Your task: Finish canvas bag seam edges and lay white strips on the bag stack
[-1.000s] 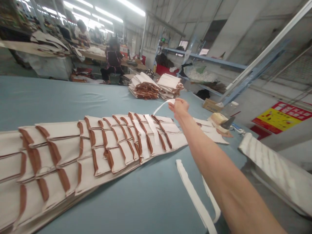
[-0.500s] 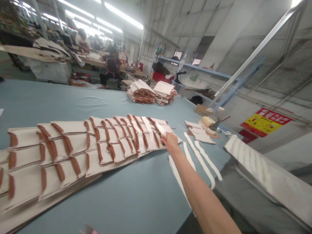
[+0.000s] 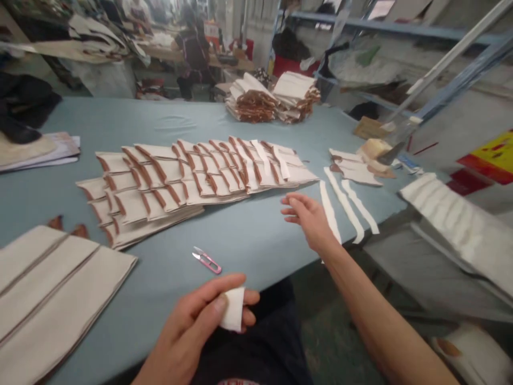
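At the lower middle, my left hand (image 3: pixel 200 321) pinches a small folded piece of white cloth (image 3: pixel 233 309) between thumb and fingers. My right hand (image 3: pixel 306 216) is above the table's front part, fingers loosely bent and apart, with nothing visible in them. Just to its right are several long white strips (image 3: pixel 343 203). Beyond it spreads a fanned row of cream fabric pieces (image 3: pixel 168 182) with brown edges, overlapping one another. Short white strips (image 3: pixel 281 162) lie across the row's right end. Pink-handled thread snips (image 3: pixel 207 260) rest between the row and my left hand.
Larger cream fabric panels (image 3: pixel 64 289) lie at lower left. Two stacks of cream and brown pieces (image 3: pixel 294 91) stand at the back of the blue-green table (image 3: pixel 132 117). A padded white board (image 3: pixel 460 219) is off to the right. Another person (image 3: pixel 194 48) sits in the background.
My right hand has drawn back from the row's right end, leaving a short white strip lying there. My left hand has come into view with the white cloth. The view has tilted downward.
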Motion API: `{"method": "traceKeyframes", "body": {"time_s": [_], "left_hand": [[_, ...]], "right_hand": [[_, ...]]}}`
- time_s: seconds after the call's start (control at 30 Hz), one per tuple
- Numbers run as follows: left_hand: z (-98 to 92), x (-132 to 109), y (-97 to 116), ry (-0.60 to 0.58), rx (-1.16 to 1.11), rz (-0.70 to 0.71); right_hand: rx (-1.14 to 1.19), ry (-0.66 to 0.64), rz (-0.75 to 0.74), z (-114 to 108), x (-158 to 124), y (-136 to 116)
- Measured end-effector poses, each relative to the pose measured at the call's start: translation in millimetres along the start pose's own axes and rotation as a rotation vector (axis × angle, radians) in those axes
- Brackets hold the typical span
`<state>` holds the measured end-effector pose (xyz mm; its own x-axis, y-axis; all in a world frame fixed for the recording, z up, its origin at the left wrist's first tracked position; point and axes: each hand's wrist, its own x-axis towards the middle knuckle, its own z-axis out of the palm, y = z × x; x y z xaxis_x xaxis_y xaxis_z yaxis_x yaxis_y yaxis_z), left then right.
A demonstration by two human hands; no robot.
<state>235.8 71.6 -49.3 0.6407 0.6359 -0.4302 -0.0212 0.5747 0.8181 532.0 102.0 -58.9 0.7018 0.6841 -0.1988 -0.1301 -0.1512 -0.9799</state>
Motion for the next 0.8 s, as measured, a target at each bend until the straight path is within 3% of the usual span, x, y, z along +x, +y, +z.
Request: {"method": "traceKeyframes", "body": {"time_s": [0.07,0.13,0.27,0.37,0.47,0.63,0.8], "left_hand": [[-0.6,-0.6,4.1,-0.021,-0.063,0.047],[0.9,-2.3,7.6,-0.058,-0.105,0.062],[4.4,-6.0,7.4,-0.138,-0.139,0.092],[5.2,-6.6,4.0,-0.162,-0.126,0.094],[7.4,-6.8,4.1,-0.177,-0.092,0.122],[13.6,-11.9,10.6,-0.226,-0.106,0.151],[13.3,-16.8,10.2,-0.265,-0.106,0.164]], "right_hand": [[-0.044,-0.110,-0.038,-6.4,-47.8,2.9],[-0.245,-0.297,-0.279,-11.1,-90.5,4.5],[-0.471,-0.389,-0.716,-11.0,-143.7,1.1],[-0.487,-0.450,-0.973,-5.6,-157.0,-5.4],[-0.566,-0.508,-1.118,-0.9,-159.7,-8.1],[-0.733,-0.442,-1.230,2.6,-161.2,-4.2],[-0.712,-0.413,-1.228,3.5,-165.7,-2.7]]}}
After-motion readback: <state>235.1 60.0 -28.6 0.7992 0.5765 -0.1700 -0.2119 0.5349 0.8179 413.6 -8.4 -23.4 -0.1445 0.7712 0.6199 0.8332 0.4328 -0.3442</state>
